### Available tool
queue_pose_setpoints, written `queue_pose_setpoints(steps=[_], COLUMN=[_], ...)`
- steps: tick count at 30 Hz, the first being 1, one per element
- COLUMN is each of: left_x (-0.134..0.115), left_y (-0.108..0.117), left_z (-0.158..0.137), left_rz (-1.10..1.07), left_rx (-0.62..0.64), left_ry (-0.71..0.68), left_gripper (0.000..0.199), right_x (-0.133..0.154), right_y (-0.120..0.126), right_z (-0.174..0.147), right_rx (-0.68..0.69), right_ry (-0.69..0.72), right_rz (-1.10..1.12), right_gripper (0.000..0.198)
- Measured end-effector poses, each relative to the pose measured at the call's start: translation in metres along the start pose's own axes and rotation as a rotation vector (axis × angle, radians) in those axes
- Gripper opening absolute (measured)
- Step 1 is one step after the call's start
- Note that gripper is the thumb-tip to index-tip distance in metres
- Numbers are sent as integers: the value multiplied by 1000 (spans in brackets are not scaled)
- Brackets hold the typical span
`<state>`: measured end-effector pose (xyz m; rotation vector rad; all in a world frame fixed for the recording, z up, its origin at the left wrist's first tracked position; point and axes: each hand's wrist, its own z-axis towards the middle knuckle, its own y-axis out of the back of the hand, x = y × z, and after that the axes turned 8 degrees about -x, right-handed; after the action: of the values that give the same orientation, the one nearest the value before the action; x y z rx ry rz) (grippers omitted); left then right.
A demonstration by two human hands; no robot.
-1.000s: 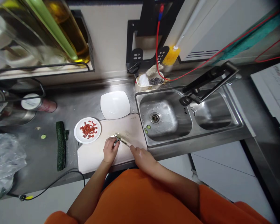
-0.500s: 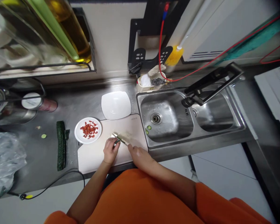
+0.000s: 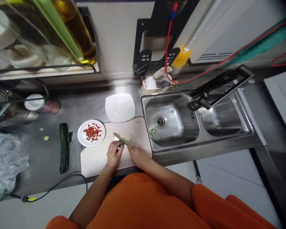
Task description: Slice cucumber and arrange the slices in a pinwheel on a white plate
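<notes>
The knife (image 3: 121,138) is just below the frame's centre, over the cutting board (image 3: 95,162), its handle gripped in the closed right hand (image 3: 137,155). The left hand (image 3: 113,153), fingers curled, pinches a dark-green piece (image 3: 120,144) beside the blade. Beyond, left of centre, a white plate (image 3: 80,136) carries red bits (image 3: 92,132); farther, a white dish (image 3: 120,108).

Orange top (image 3: 143,200) w/ loose short slvs (image 3: 209,203); L hand (image 3: 114,154) & R hand (image 3: 138,156) bare.
</notes>
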<state>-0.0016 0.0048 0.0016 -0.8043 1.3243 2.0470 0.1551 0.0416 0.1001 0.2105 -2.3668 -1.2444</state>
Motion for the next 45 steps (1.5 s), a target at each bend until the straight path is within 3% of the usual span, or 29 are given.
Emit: queue_pose_setpoints(steps=[7, 13, 23, 45], left_x=[-2, -2, 4, 2], left_y=[0, 0, -2, -1], left_z=[0, -2, -5, -4], left_rz=[9, 32, 58, 71], left_rx=[-25, -62, -67, -63], left_ry=[-28, -41, -68, -64], left_gripper=[18, 22, 17, 16], right_x=[-6, -12, -6, -4], right_y=[-9, 1, 12, 19], right_z=[2, -15, -45, -41], right_rx=[-26, -12, 30, 70], right_ry=[9, -46, -57, -65], right_rz=[6, -20, -80, -43], right_gripper=[36, 42, 33, 33])
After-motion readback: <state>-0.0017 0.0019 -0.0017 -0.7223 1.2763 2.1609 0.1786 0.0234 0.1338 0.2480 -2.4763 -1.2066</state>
